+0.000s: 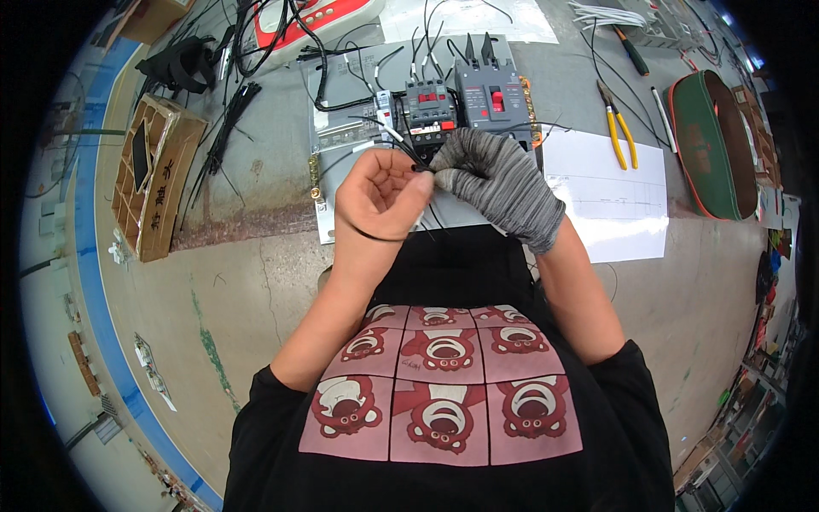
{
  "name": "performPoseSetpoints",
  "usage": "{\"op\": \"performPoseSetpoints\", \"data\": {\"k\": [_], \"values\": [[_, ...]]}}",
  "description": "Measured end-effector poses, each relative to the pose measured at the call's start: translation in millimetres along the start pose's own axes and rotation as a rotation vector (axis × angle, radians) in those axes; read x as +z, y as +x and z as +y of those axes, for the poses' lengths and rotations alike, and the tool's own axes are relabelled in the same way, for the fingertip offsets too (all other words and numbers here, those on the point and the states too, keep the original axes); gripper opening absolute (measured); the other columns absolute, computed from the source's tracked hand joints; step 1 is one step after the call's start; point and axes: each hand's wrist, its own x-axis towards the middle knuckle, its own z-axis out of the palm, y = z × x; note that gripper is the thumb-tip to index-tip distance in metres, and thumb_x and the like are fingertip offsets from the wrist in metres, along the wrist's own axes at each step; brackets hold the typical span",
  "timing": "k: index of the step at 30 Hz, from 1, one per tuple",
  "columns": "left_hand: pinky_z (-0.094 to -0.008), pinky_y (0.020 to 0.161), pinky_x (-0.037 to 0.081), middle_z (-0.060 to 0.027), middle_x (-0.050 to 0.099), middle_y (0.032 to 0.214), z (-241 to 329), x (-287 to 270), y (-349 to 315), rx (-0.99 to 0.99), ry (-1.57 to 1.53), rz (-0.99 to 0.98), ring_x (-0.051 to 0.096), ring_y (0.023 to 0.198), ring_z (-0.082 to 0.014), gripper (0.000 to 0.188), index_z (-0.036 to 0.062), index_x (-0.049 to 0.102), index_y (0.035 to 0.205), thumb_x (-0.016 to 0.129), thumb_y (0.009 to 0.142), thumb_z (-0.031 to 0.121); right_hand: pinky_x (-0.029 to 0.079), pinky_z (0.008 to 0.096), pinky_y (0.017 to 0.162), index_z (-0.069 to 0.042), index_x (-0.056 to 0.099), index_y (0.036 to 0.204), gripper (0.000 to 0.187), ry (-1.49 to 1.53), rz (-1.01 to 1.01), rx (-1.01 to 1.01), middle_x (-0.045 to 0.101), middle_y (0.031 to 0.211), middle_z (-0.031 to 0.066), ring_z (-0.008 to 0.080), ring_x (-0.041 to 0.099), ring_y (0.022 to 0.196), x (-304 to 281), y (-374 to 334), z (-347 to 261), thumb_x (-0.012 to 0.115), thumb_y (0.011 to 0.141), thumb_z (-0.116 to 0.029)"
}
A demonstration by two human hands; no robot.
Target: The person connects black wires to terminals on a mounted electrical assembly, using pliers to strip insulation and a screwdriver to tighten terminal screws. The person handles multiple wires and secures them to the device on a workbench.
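Both hands [435,183] pinching black wire [424,170]

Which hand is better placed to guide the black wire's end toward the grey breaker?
Right, probably. The gloved right hand pinches the black wire nearest the grey breaker. The bare left hand sits farther back, gripping the wire's slack.

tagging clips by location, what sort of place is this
Probably an electrical training workshop: a metal mounting plate with circuit breakers lies on a concrete floor, yellow-handled pliers nearby.
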Motion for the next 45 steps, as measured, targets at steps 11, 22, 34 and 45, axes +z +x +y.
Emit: {"op": "performPoseSetpoints", "data": {"k": [11, 22, 34, 45], "values": [[-0.0253, 0.068, 0.05, -0.0048, 0.061, 0.084, -8.4, 1.6, 1.9, -0.006, -0.168, 0.016, 0.059, 0.072, -0.0113, 0.011, -0.0006, 0.057, 0.095, 0.063, 0.09, 0.007, 0.051, 0.025, 0.074, 0.0, 0.064, 0.103, 0.017, 0.07, -0.013, -0.006, 0.067, 0.089, 0.0052, 0.0101, 0.06, 0.079, -0.4, -2.8, 5.7, 0.062, 0.088, -0.006], [-0.026, 0.071, 0.053, -0.0071, 0.063, 0.085, -7.0, 4.7, 11.3, -0.009, -0.168, 0.073, 0.063, 0.077, -0.0131, 0.011, -0.0002, 0.055, 0.097, 0.06, 0.093, 0.008, 0.051, 0.0248, 0.073, -0.002, 0.064, 0.108, 0.021, 0.028, 0.098, 0.029, 0.068, 0.091, 0.0065, 0.0107, 0.062, 0.077, -13.6, -12.6, 7.1, 0.058, 0.088, -0.002], [-0.0267, 0.073, 0.052, -0.0084, 0.067, 0.092, -21.7, 5.3, 8.0, -0.111, -0.335, 0.125, 0.065, 0.079, -0.0142, 0.008, 0.0037, 0.059, 0.099, 0.061, 0.092, 0.008, 0.047, 0.0387, 0.08, -0.008, 0.068, 0.088, 0.017, -0.81, 0.417, -0.405, 0.067, 0.084, 0.0072, 0.0277, 0.062, 0.082, 3.7, -9.6, 15.4, 0.072, 0.072, -0.007], [-0.0253, 0.07, 0.048, -0.0113, 0.068, 0.093, -8.3, 18.0, 12.2, -0.072, -0.32, 0.11, 0.067, 0.082, -0.016, 0.012, 0.0031, 0.056, 0.102, 0.061, 0.091, 0.007, 0.044, 0.0436, 0.082, -0.012, 0.07, 0.088, 0.015, -0.929, 0.514, -0.397, 0.065, 0.087, 0.0056, 0.0298, 0.059, 0.087, -1.4, -7.1, 17.9, 0.07, 0.075, -0.017]]}}
